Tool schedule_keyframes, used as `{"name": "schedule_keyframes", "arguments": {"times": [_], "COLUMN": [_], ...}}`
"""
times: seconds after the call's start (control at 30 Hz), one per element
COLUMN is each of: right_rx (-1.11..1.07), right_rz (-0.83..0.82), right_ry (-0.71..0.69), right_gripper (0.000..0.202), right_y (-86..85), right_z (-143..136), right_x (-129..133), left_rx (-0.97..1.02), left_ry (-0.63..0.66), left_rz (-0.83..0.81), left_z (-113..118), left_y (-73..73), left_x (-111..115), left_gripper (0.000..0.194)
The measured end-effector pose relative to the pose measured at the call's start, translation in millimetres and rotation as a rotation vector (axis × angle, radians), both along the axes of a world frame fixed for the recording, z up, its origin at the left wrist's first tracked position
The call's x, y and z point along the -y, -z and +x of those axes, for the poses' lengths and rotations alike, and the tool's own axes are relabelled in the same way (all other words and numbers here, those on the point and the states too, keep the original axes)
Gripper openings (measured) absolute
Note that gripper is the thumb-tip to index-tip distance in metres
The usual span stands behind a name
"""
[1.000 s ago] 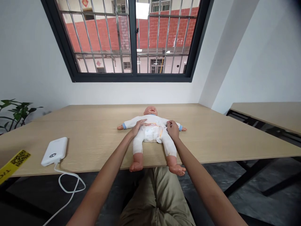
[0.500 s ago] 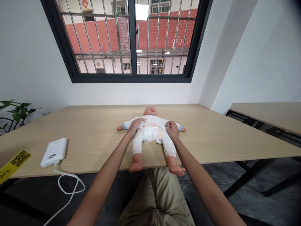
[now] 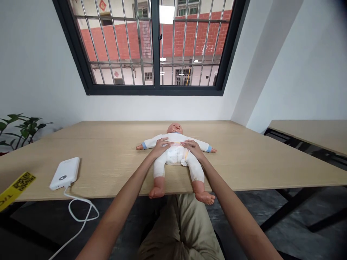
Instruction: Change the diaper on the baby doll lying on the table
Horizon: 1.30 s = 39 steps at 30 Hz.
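Table (image 3: 114, 155), ctr of frame: w/ your L hand (image 3: 160, 147) & R hand (image 3: 193, 147) fingers bent (can't tell if pinching), smooth diaper (image 3: 175, 156) waist evenly.

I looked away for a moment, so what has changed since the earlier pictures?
The right hand has moved inward from the side of the diaper, its fingers now over the upper front; any grip is too small to tell. The left hand remains near the opposite side; the doll and white power bank lie as before.
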State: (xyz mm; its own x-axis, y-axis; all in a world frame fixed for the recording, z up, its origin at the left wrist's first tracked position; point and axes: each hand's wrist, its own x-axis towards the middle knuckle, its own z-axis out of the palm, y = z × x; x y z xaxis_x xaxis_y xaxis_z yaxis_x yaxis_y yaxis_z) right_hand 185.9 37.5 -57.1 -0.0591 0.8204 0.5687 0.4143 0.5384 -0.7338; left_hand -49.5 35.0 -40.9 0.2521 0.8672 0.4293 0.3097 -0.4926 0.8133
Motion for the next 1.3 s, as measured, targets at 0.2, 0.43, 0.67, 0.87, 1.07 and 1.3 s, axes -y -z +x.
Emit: {"name": "schedule_keyframes", "arguments": {"times": [0.2,0.43,0.67,0.87,1.07,1.3], "right_rx": [0.037,0.046,0.02,-0.03,-0.085,-0.143], "right_rz": [-0.014,-0.031,-0.041,-0.058,-0.071,-0.074], "right_ry": [-0.04,-0.051,-0.072,-0.092,-0.131,-0.162], "right_gripper": [0.028,0.039,0.03,0.039,0.052,0.042], "right_y": [-0.6,0.9,2.9,3.5,2.9,3.9], "right_z": [2,1,2,2,1,2], "right_x": [0,-1,-4,-3,0,-1], "left_rx": [-0.029,-0.028,-0.029,-0.058,-0.068,-0.059], "left_ry": [0.082,0.088,0.055,0.061,0.053,0.029], "left_rz": [0.068,0.103,0.039,0.031,0.041,0.036], "left_z": [-2,-1,-2,-2,-2,-2], "left_y": [2.3,1.4,9.4,9.8,8.1,11.4], "left_x": [-3,-6,-9,-10,-10,-10], "left_gripper": [0.022,0.011,0.018,0.016,0.01,0.019]}}
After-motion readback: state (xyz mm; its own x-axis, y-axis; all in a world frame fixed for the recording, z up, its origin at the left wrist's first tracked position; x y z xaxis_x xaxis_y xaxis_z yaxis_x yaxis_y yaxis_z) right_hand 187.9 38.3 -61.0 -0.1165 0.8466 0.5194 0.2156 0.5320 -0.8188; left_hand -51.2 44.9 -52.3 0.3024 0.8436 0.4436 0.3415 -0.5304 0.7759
